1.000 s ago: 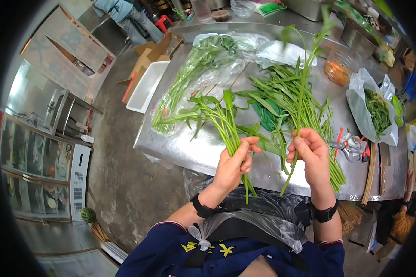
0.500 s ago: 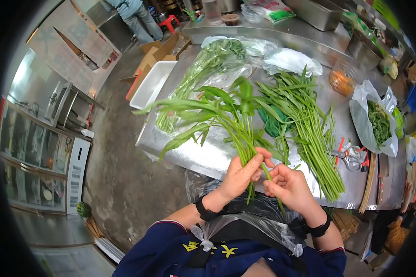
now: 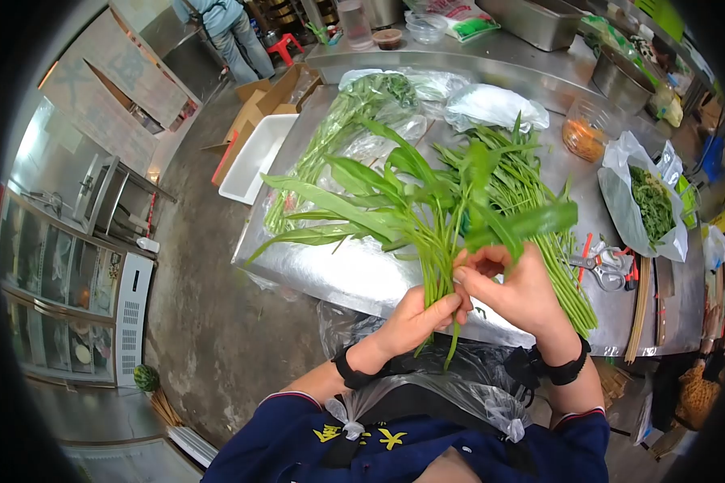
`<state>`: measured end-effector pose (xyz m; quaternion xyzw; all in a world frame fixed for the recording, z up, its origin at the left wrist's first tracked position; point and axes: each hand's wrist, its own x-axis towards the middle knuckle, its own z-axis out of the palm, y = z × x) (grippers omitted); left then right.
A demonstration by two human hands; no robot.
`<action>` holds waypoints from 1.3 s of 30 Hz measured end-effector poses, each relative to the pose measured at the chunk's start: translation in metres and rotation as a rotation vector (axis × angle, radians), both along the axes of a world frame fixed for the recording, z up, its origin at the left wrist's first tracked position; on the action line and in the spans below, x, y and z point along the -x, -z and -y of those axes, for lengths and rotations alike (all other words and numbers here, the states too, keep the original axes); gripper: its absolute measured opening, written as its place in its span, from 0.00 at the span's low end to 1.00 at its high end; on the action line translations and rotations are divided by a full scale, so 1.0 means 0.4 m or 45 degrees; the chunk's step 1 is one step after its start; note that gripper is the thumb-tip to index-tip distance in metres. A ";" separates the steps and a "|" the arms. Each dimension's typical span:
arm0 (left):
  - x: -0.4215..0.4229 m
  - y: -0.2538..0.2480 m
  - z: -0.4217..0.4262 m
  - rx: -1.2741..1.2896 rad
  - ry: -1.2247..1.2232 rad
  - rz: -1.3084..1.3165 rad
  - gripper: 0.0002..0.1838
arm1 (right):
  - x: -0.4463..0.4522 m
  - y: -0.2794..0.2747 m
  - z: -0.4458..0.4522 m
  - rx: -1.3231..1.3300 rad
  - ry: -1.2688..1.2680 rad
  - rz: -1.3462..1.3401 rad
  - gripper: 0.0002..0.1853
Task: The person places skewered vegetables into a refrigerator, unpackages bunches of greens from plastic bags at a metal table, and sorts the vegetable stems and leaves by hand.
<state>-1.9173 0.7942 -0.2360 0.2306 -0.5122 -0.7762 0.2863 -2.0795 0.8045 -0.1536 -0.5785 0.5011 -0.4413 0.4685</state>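
My left hand (image 3: 420, 319) is wrapped round a bunch of green leafy stems (image 3: 432, 249), whose leaves fan up and left over the metal table (image 3: 342, 278). Touching the bunch from the right, my right hand (image 3: 514, 286) has its thumb and fingers pinched on a stem near the top of my left fist. Behind and right of it lies a pile of long green stems (image 3: 552, 249). More greens in clear plastic (image 3: 318, 141) rest on the table's left part.
Scissors (image 3: 606, 264) and wooden sticks (image 3: 640, 310) lie at the right, below a bag of chopped greens (image 3: 648, 197). An orange food tub (image 3: 584, 133) stands behind. A white bin (image 3: 258, 161) is left of the table. A person (image 3: 232, 36) stands far back.
The single stem in my right hand has come over to the bunch in my left hand. The bunch now spreads wider, and my right hand has risen slightly beside my left.
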 end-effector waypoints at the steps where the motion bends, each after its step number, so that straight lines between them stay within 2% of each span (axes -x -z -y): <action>1: -0.001 -0.002 -0.001 0.037 0.002 0.026 0.13 | 0.001 -0.001 -0.003 0.005 0.001 0.000 0.05; 4: 0.018 -0.038 -0.014 0.118 -0.082 0.012 0.14 | 0.005 -0.006 -0.023 0.092 -0.004 -0.156 0.06; 5: 0.008 -0.009 -0.011 0.175 -0.017 0.016 0.21 | 0.003 -0.012 -0.033 0.196 0.030 -0.279 0.07; 7: 0.000 -0.011 -0.014 0.277 0.018 0.125 0.21 | 0.005 -0.017 -0.046 0.382 0.045 -0.466 0.07; 9: 0.002 -0.016 -0.015 0.376 0.052 0.235 0.20 | 0.002 -0.026 -0.053 0.450 0.045 -0.468 0.07; 11: 0.018 -0.026 -0.021 0.320 -0.005 -0.003 0.19 | -0.004 -0.025 -0.058 0.607 0.060 -0.521 0.06; 13: 0.030 -0.039 -0.028 0.260 -0.064 -0.239 0.17 | -0.001 -0.025 -0.058 0.612 0.046 -0.570 0.06; 14: 0.032 -0.046 -0.032 0.260 -0.064 -0.238 0.17 | -0.001 -0.024 -0.059 0.614 0.031 -0.618 0.07; 17: 0.025 -0.052 -0.035 0.401 -0.179 -0.033 0.15 | -0.003 -0.011 -0.055 0.620 0.017 -0.648 0.06; 19: -0.003 -0.032 -0.020 0.436 0.054 0.319 0.14 | 0.004 -0.017 -0.039 0.585 0.019 -0.687 0.06; 20: -0.008 -0.020 -0.018 0.433 0.077 0.320 0.14 | 0.013 -0.021 -0.028 0.546 0.019 -0.728 0.05; 22: -0.006 0.008 -0.020 0.191 -0.219 0.158 0.13 | 0.038 0.021 0.021 0.538 0.019 -0.663 0.06; 24: -0.011 0.016 0.014 -0.116 -0.493 -0.179 0.12 | 0.068 0.034 0.053 0.102 -0.004 -0.893 0.09; 25: -0.021 0.015 0.035 -0.234 -0.601 -0.259 0.13 | 0.079 0.070 0.050 0.084 0.025 -0.895 0.09; 26: -0.033 0.017 0.056 -0.354 -0.710 -0.338 0.14 | 0.096 0.117 0.049 0.098 0.159 -1.097 0.10; 27: -0.049 0.025 0.072 -0.368 -0.684 -0.334 0.14 | 0.117 0.147 0.040 0.105 0.288 -1.300 0.10; 28: -0.067 0.037 0.088 -0.453 -0.742 -0.345 0.14 | 0.143 0.157 0.025 0.081 0.302 -1.304 0.10; 29: -0.070 0.047 0.093 -0.539 -0.811 -0.357 0.14 | 0.177 0.166 0.011 0.059 0.444 -1.230 0.10; 30: -0.060 0.048 0.085 -0.558 -0.807 -0.352 0.14 | 0.213 0.177 -0.004 0.038 0.580 -1.152 0.10; 32: -0.030 0.015 0.075 -0.602 -0.773 -0.344 0.13 | 0.295 0.218 -0.014 0.018 0.827 -1.220 0.11; 34: -0.002 -0.017 0.068 -0.687 -0.849 -0.266 0.13 | 0.355 0.270 -0.028 -0.060 0.834 -1.320 0.11; 36: -0.014 0.002 0.071 -0.603 -0.551 -0.397 0.13 | 0.388 0.301 -0.031 -0.134 0.829 -1.423 0.11; 38: -0.012 0.008 0.076 -0.614 -0.506 -0.462 0.13 | 0.398 0.325 -0.027 -0.250 0.689 -1.013 0.13; 39: -0.009 0.009 0.075 -0.612 -0.511 -0.467 0.13 | 0.405 0.337 -0.021 -0.249 0.682 -1.005 0.13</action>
